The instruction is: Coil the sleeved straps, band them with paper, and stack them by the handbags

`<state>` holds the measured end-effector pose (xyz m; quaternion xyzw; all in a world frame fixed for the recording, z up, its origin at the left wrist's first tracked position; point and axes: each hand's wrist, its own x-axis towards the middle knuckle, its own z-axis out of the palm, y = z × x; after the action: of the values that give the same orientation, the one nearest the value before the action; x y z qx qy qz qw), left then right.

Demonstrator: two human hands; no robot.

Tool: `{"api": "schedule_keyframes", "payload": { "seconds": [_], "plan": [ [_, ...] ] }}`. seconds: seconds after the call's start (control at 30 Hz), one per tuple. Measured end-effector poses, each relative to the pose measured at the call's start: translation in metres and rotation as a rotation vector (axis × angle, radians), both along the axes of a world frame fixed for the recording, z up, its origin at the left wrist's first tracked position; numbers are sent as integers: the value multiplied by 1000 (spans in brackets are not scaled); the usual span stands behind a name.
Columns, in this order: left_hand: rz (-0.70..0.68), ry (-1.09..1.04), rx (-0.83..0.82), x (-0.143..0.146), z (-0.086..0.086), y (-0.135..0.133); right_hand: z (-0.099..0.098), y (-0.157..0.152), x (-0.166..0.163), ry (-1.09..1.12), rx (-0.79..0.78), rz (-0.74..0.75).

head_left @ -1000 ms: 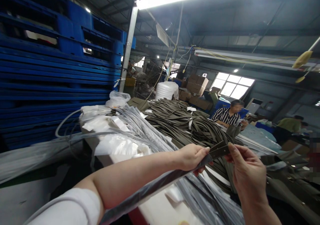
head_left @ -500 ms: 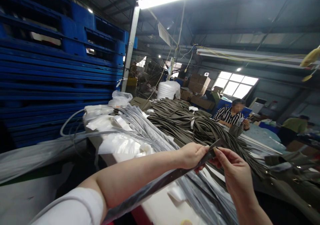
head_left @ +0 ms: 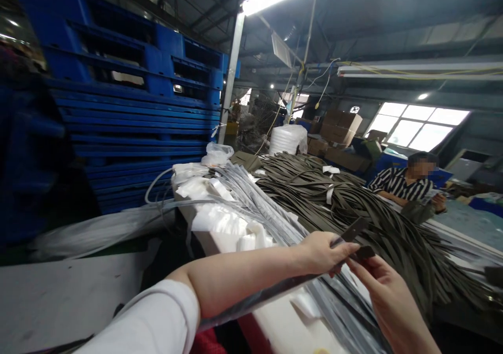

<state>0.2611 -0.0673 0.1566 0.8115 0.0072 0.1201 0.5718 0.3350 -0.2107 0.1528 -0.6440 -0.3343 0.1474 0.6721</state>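
Observation:
My left hand [head_left: 324, 251] pinches a long dark strap [head_left: 275, 291] in a clear plastic sleeve; the strap runs back down under my forearm. Its free end [head_left: 353, 229] sticks up past my fingers. My right hand [head_left: 383, 286] meets it from the right, fingertips closed on the strap's end just beside the left thumb. Both hands hover over a table piled with olive-green straps [head_left: 353, 202] and several more sleeved straps [head_left: 251, 196].
White foam blocks [head_left: 220, 220] lie on the table's left part. Stacked blue pallets [head_left: 129, 118] stand at left. A person in a striped shirt [head_left: 401, 186] sits at the table's far side. Cardboard boxes [head_left: 338, 128] and a white roll [head_left: 286, 139] stand behind.
My view has swung to the left and down. My right hand has slid in closer to the left hand along the strap's end. The left hand keeps its grip.

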Motion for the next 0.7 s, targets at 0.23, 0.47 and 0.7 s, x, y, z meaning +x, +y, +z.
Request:
{"api": "schedule_keyframes", "payload": {
  "seconds": [0.23,0.47,0.7],
  "plan": [
    [199,86,-137,-36,-3,45,-19,16,2,101,160,-21],
    [-127,148,250,-68,15,80,2,61,-9,143,211,54],
    [-88,219,76,-91,26,93,-21,109,-47,314,45,465]
  ]
}}
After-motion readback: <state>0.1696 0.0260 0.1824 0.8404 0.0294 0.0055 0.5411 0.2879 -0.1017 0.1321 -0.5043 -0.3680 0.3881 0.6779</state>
